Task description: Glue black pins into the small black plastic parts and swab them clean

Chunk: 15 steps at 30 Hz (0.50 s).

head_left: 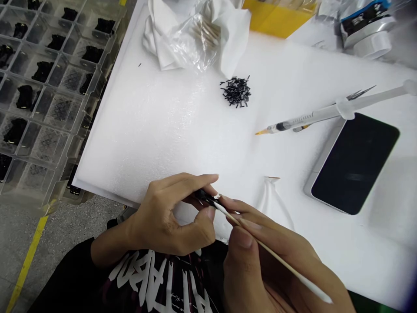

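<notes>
My left hand (172,217) pinches a small black part (205,198) between thumb and fingers at the near edge of the white foam sheet (169,126). My right hand (273,265) grips a thin cotton swab (280,258) like a pen. The swab's white tip touches the black part. A pile of tiny black pieces (236,90) lies farther back on the foam. A syringe (322,114) with an orange tip rests to the right.
A dark-screened phone (353,163) lies at the right. Clear compartment trays (42,87) with black parts stand at the left. A plastic bag of swabs (195,37) on white cloth, a yellow box (276,17) and a jar (368,26) sit at the back.
</notes>
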Each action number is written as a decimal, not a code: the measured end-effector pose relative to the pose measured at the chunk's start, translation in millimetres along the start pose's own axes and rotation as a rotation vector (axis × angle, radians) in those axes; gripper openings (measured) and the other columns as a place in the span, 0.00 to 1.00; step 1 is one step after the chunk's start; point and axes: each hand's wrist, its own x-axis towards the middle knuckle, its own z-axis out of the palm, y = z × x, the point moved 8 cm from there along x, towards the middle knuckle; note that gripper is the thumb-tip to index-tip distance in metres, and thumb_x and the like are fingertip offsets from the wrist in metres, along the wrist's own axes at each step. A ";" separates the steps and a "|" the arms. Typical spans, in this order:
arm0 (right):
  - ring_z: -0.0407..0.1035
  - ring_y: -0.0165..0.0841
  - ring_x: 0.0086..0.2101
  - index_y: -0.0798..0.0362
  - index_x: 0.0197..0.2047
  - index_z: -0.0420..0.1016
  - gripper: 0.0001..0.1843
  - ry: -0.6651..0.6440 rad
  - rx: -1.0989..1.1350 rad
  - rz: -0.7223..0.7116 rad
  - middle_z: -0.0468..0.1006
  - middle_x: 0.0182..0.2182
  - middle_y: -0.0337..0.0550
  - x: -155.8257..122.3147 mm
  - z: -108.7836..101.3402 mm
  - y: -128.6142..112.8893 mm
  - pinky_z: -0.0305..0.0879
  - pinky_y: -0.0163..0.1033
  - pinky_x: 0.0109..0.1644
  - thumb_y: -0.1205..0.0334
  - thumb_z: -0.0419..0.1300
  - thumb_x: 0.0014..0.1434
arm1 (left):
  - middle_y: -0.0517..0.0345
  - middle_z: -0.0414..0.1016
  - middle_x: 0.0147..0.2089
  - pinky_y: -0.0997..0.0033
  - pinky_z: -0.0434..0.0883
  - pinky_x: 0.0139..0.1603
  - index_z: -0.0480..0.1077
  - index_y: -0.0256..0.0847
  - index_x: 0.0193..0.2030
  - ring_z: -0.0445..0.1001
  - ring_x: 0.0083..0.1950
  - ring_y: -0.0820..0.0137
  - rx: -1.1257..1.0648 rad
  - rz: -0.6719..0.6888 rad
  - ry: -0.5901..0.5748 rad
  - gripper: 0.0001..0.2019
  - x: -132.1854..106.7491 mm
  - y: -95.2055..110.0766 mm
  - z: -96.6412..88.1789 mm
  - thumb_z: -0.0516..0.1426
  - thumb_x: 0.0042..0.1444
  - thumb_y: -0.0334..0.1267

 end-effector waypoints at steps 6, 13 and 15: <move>0.92 0.49 0.52 0.44 0.60 0.89 0.20 0.037 0.034 0.035 0.93 0.53 0.44 -0.3 -3.3 2.8 0.94 0.57 0.59 0.75 0.72 0.71 | 0.42 0.93 0.50 0.67 0.94 0.46 0.84 0.30 0.64 0.93 0.44 0.62 -0.003 -0.015 0.014 0.19 -0.4 -2.0 -0.7 0.66 0.68 0.29; 0.91 0.55 0.55 0.44 0.59 0.88 0.19 -0.034 0.178 0.112 0.94 0.49 0.47 3.6 0.8 9.0 0.94 0.62 0.60 0.75 0.69 0.72 | 0.41 0.94 0.49 0.68 0.94 0.47 0.85 0.28 0.62 0.93 0.44 0.61 -0.017 -0.043 0.018 0.18 0.2 -2.9 -1.8 0.67 0.67 0.29; 0.91 0.53 0.55 0.44 0.59 0.88 0.19 -0.034 0.158 0.091 0.93 0.48 0.46 2.7 0.1 7.4 0.94 0.58 0.58 0.75 0.69 0.72 | 0.41 0.94 0.49 0.68 0.94 0.47 0.85 0.30 0.62 0.93 0.45 0.61 -0.017 -0.056 0.017 0.17 0.2 -2.8 -1.8 0.67 0.67 0.29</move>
